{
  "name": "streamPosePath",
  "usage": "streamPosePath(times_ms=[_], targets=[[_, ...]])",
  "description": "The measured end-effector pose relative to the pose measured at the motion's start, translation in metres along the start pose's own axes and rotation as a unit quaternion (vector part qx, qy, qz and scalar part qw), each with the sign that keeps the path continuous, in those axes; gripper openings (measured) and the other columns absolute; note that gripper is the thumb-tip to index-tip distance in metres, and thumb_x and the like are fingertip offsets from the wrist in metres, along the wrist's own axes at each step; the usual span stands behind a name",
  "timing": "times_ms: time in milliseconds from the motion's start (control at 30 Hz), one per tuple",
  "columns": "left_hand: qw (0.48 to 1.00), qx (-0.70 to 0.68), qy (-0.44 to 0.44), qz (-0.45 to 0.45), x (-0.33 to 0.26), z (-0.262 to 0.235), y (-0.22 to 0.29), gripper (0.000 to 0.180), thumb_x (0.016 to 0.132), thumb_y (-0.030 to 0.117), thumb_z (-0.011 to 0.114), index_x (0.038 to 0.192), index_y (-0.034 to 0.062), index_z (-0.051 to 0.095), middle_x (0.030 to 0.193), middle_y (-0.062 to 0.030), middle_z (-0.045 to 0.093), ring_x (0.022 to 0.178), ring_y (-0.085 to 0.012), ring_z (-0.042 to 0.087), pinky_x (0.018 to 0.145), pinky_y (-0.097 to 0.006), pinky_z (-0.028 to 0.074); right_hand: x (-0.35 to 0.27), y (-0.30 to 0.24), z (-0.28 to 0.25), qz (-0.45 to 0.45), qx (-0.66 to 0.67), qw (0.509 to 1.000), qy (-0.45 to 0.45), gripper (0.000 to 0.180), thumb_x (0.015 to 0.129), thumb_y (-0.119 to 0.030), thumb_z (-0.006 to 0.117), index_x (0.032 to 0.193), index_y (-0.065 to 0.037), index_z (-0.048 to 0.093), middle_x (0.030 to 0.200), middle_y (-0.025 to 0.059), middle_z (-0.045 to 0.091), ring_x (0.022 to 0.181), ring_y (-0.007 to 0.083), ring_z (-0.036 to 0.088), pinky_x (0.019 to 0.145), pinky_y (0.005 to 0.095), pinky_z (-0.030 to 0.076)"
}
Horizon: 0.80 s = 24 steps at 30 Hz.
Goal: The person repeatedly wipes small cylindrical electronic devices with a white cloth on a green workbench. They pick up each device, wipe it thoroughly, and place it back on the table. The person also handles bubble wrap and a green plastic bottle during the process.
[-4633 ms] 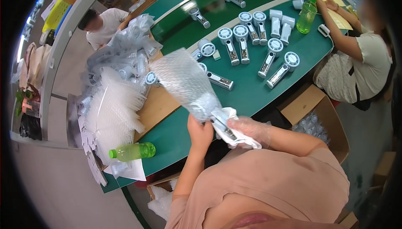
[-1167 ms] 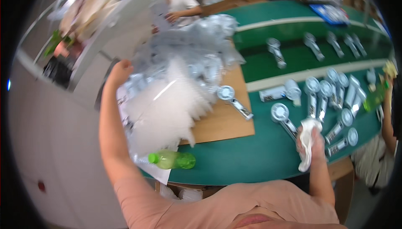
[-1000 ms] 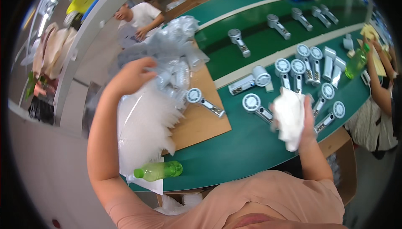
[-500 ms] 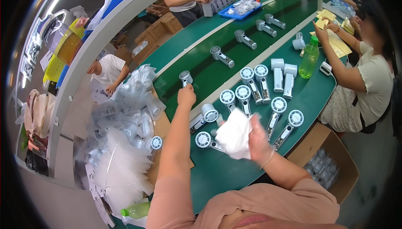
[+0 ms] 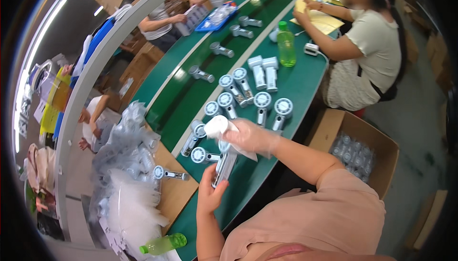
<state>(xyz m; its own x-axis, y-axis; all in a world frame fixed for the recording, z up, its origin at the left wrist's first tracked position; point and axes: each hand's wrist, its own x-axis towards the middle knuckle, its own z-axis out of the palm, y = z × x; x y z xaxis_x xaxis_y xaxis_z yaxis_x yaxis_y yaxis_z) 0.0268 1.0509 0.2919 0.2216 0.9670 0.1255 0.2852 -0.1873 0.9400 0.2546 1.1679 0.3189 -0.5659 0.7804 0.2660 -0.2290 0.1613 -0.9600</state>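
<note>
Centrally, a grey handheld fan (image 5: pixel 224 164) is standing nearly upright over the green table (image 5: pixel 305 82), its round head partly hidden under a white cloth (image 5: pixel 224 128). The left hand (image 5: pixel 209 193) is gripping the fan's handle from below, fingers closed around it; the right hand (image 5: pixel 252 137) (wearing a thin clear glove) is pressing the cloth against the fan's head, fingers curled on the fabric. More fans of the same kind (image 5: pixel 257 98) are lying in loose rows just beyond. A heap of clear plastic bags (image 5: pixel 126 184) is sitting at the left, with a green bottle (image 5: pixel 162 244) lying near it. A cardboard box (image 5: pixel 355 149) is standing at the right, near a seated person (image 5: pixel 367 46).
</note>
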Motion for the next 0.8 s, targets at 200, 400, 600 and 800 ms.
streamPosePath(times_ms=[200, 400, 600, 800], targets=[[0.975, -0.183, 0.117, 0.048, -0.044, 0.046, -0.007, 0.046, 0.097, 0.013, 0.062, 0.136, -0.0050, 0.046, 0.123, -0.0120, 0.061, 0.106, -0.0187, 0.061, 0.089, -0.033, 0.051, -0.039, 0.020, 0.062, 0.042, 0.529, 0.838, -0.125, 0.055, 0.105, -0.044, 0.046, 0.135, 0.002, 0.054, 0.120, 0.0189, 0.066, 0.112, 0.0296, 0.065, 0.097, 0.0419, 0.052], [0.981, -0.024, 0.186, 0.053, -0.043, 0.033, -0.003, 0.041, 0.099, 0.013, 0.058, 0.135, -0.0037, 0.047, 0.115, -0.0134, 0.063, 0.103, -0.0179, 0.062, 0.086, -0.032, 0.051, -0.041, 0.041, 0.091, -0.032, 0.306, 0.948, 0.075, 0.058, 0.106, -0.036, 0.048, 0.151, -0.004, 0.035, 0.135, 0.0122, 0.057, 0.126, 0.0246, 0.054, 0.108, 0.0404, 0.043], [0.966, -0.161, 0.165, -0.117, -0.064, 0.048, -0.003, 0.024, 0.097, 0.014, 0.064, 0.114, -0.0017, 0.058, 0.103, -0.0099, 0.066, 0.082, -0.0121, 0.065, 0.070, -0.027, 0.053, -0.047, 0.047, 0.094, 0.026, 0.273, 0.962, 0.001, 0.052, 0.093, -0.038, 0.066, 0.129, -0.004, 0.051, 0.114, 0.0092, 0.063, 0.107, 0.0216, 0.063, 0.099, 0.0404, 0.051], [0.959, -0.244, 0.081, -0.124, -0.076, 0.038, 0.006, 0.020, 0.096, 0.014, 0.064, 0.112, 0.0014, 0.066, 0.095, -0.0069, 0.070, 0.079, -0.0137, 0.067, 0.070, -0.026, 0.055, -0.062, 0.045, 0.124, 0.098, 0.196, 0.976, -0.013, 0.037, 0.082, -0.020, 0.082, 0.109, -0.008, 0.058, 0.103, 0.0062, 0.064, 0.094, 0.0175, 0.064, 0.083, 0.0342, 0.055]])
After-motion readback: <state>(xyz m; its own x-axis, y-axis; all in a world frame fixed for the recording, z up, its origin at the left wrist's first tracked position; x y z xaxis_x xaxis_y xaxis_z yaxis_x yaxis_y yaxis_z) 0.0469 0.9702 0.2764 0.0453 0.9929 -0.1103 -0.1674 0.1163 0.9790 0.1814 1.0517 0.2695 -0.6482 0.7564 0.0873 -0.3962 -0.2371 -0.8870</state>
